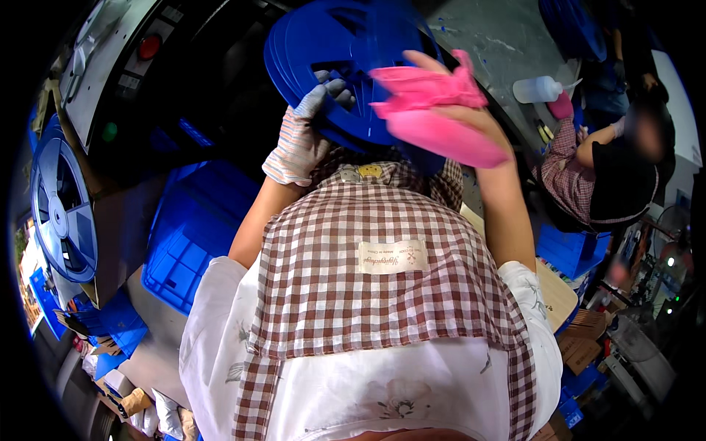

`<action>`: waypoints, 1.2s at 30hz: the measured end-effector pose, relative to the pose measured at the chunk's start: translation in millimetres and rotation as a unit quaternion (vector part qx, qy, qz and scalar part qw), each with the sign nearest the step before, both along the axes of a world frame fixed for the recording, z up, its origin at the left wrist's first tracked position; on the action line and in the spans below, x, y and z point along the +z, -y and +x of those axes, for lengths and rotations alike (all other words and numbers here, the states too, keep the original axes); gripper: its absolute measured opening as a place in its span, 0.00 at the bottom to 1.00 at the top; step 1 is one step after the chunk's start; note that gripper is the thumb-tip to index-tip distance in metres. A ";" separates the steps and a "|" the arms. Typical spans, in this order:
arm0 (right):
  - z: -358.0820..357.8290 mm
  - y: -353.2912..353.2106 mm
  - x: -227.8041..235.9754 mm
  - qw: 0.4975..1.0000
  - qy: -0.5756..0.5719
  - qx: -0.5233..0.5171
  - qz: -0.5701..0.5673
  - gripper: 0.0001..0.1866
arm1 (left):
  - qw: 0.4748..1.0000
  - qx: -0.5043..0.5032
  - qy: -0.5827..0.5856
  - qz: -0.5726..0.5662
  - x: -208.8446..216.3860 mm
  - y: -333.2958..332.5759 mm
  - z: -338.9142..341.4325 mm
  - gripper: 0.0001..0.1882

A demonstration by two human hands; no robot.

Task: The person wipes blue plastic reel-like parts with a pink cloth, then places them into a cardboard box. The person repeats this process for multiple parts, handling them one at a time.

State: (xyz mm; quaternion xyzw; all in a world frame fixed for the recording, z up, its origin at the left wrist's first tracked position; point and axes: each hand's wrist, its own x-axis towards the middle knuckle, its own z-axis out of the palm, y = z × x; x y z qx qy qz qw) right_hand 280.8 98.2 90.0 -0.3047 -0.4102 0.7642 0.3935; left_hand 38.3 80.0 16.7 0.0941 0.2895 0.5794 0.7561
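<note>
A stack of large blue plastic reels (305, 48), or one reel with several flanges, is tilted up in front of my checked apron (323, 272). My left hand (300, 140), in a striped knit glove, grips the reel's near left part, its fingers reaching into an opening beside the hub. Over the right side of the reel is my right hand (471, 116), bare and blurred by motion. It holds a bunched bright pink cloth (434, 132) that hides part of the reel. Whether the cloth touches the reel I cannot tell.
Left of me stand a blue crate (180, 250) and another reel (62, 209) leaning on a cardboard box. At the right a co-worker (625, 176) sits by a grey table (500, 44) with a white squeeze bottle (537, 90). Cardboard pieces (581, 342) lie at the lower right.
</note>
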 end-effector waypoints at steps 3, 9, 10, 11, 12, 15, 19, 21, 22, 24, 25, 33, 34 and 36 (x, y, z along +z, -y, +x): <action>54.3 -4.4 23.3 0.988 -0.116 0.094 0.044 0.31 | 1.000 0.002 0.009 -0.027 -6.2 3.3 -10.5 0.27; 116.7 27.7 62.9 0.925 -0.329 -0.012 0.187 0.19 | 1.000 0.002 -0.019 -0.016 -21.1 13.2 -28.4 0.26; 115.3 28.4 61.2 0.909 -0.354 -0.015 0.221 0.19 | 1.000 -0.003 -0.021 -0.011 -24.7 10.8 -27.6 0.27; 113.8 28.9 61.3 0.890 -0.378 -0.016 0.254 0.19 | 1.000 -0.012 -0.019 0.001 -27.7 8.9 -27.4 0.27; 105.1 33.8 64.5 0.885 -0.402 -0.033 0.233 0.13 | 1.000 -0.016 -0.025 0.008 -27.6 5.8 -25.3 0.28; 79.7 21.3 71.9 0.833 -0.467 0.099 0.279 0.07 | 0.999 -0.028 -0.038 0.012 -18.9 7.4 -26.6 0.28; 53.1 0.0 95.0 0.782 -0.450 0.244 0.355 0.05 | 0.998 -0.044 -0.041 0.024 -13.4 5.5 -21.7 0.29; 30.9 -14.3 105.1 0.730 -0.476 0.316 0.376 0.05 | 0.997 -0.051 -0.057 0.033 -4.3 5.4 -17.6 0.32; 21.4 -15.1 115.0 0.710 -0.472 0.349 0.389 0.05 | 0.996 -0.068 -0.043 0.043 5.6 1.0 -10.5 0.33; 8.7 -23.6 127.4 0.655 -0.478 0.428 0.399 0.04 | 0.993 -0.095 -0.011 0.077 11.4 -8.4 2.3 0.34; 7.0 -25.2 131.7 0.645 -0.474 0.443 0.404 0.04 | 0.991 -0.098 -0.048 0.075 16.2 -10.8 6.1 0.32; 26.0 -21.8 103.7 0.753 -0.440 0.372 0.317 0.05 | 0.983 -0.124 -0.067 0.117 31.1 2.1 5.5 0.23; 31.1 -18.6 98.7 0.768 -0.437 0.352 0.308 0.05 | 0.985 -0.107 -0.085 0.106 26.7 2.5 8.1 0.21; 37.9 -18.5 89.8 0.795 -0.414 0.324 0.303 0.05 | 0.986 -0.102 -0.085 0.099 26.3 5.8 5.7 0.20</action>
